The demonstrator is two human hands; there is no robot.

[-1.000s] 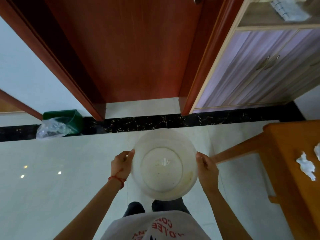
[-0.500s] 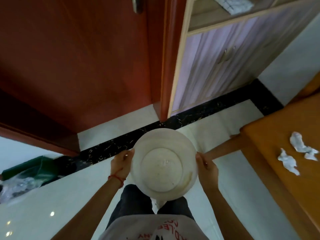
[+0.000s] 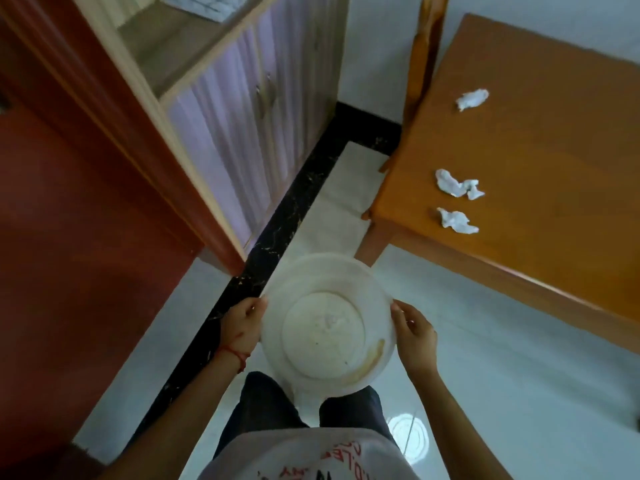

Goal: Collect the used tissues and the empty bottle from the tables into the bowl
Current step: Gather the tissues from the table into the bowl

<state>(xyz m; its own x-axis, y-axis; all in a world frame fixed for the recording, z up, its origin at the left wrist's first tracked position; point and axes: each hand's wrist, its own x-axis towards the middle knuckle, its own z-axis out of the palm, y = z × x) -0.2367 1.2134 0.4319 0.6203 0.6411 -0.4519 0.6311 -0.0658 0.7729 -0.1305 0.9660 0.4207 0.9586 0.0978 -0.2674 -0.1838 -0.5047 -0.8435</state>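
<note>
I hold a white plastic bowl (image 3: pixel 375 292) in front of my waist, empty, with a brown stain low on its inside right wall. My left hand (image 3: pixel 243 323) grips its left rim and my right hand (image 3: pixel 414 336) grips its right rim. To the upper right stands an orange wooden table (image 3: pixel 540 161). Three crumpled white tissues lie on it: a far tissue (image 3: pixel 471 99), a middle tissue (image 3: pixel 456 186) and a near tissue (image 3: pixel 456 221). No bottle is in view.
A wooden cabinet with pale purple doors (image 3: pixel 242 109) stands at the upper left, beside a red-brown door (image 3: pixel 69 237). A wooden chair back (image 3: pixel 424 60) stands at the table's far left corner. White floor tiles with a black border strip (image 3: pixel 287 220) lie underfoot.
My view has swung to the right: the door and cabinet slid left, the green bin left the frame, and the table with a third tissue came into sight. Both hands kept holding the bowl.
</note>
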